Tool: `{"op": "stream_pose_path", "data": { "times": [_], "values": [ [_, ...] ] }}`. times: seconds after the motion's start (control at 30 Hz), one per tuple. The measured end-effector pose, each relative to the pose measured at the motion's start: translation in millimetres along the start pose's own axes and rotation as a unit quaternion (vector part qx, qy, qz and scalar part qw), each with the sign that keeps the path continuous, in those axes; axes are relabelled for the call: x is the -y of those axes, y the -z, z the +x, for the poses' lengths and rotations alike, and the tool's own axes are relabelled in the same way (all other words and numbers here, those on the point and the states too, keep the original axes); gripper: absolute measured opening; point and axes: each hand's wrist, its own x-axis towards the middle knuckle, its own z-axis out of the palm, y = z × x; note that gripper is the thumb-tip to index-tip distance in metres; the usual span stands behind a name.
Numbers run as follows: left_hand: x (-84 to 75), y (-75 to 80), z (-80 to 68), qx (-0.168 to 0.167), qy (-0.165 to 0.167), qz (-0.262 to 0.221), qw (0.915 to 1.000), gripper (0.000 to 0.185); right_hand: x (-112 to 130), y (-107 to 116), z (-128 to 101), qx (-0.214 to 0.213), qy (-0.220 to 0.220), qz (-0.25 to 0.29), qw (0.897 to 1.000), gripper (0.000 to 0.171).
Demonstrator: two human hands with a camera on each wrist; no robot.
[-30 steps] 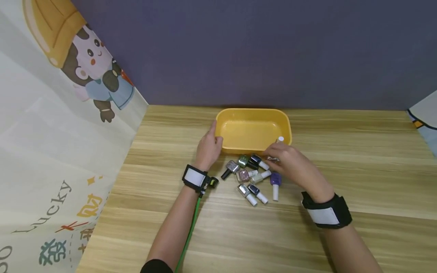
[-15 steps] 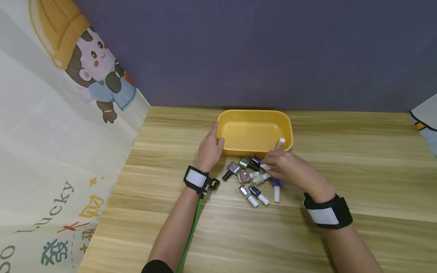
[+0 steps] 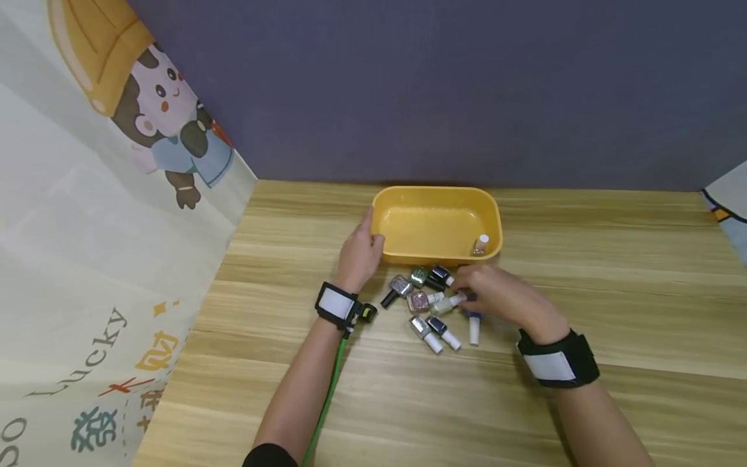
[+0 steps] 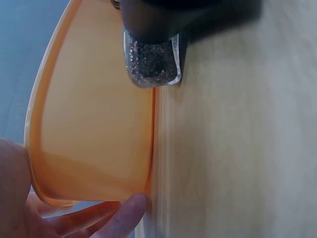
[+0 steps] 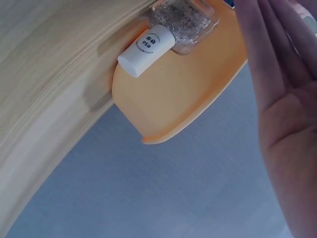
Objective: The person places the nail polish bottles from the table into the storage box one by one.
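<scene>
My left hand (image 3: 358,258) rests against the outside of the yellow tray (image 3: 436,190), index finger along its left wall and thumb at the front corner. My right hand (image 3: 496,290) is over the right side of a group of nail polish bottles, fingertips at the white cap of a pale green bottle (image 3: 441,307). Whether they pinch it I cannot tell. Partly under this hand is a purple bottle (image 3: 474,332). Inside the tray, at its front right corner, a glittery pink bottle (image 3: 480,246) leans. The right wrist view shows a glitter bottle (image 5: 183,25) with a labelled white cap.
Several more bottles lie before the tray: a green one (image 3: 418,277), a glittery grey one (image 3: 400,285), a glittery pink one (image 3: 417,301), a silver one (image 3: 418,325) and dark ones, including one (image 3: 436,324) nearer the front. A dark wall (image 3: 467,91) stands behind the tray.
My right hand has drawn back from the tray's front right corner toward the bottles, uncovering the pink bottle inside it. My left hand stays at the tray's left end.
</scene>
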Motion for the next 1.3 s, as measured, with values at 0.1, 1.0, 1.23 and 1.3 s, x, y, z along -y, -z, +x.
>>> {"op": "stream_pose_path", "data": {
  "times": [0.1, 1.0, 1.23, 1.3],
  "values": [
    [0.2, -0.1, 0.1, 0.0, 0.0, -0.001, 1.0, 0.066, -1.2, -1.1, 0.4, 0.005, 0.001, 0.003, 1.0, 0.022],
    [-0.1, -2.0, 0.8, -0.001, 0.008, -0.001, 1.0, 0.066, -11.0, -15.2, 5.6, 0.017, 0.022, -0.018, 0.999, 0.016],
    [-0.5, -1.7, 1.2, 0.0, 0.009, -0.005, 0.9999, 0.066, -9.7, -15.6, 5.9, 0.017, 0.011, -0.027, 0.999, 0.013],
    [-0.8, -1.4, 1.0, 0.0, 0.011, -0.004, 0.9999, 0.066, -9.6, -16.0, 6.0, 0.016, 0.012, -0.03, 0.999, 0.014]
  ]
}}
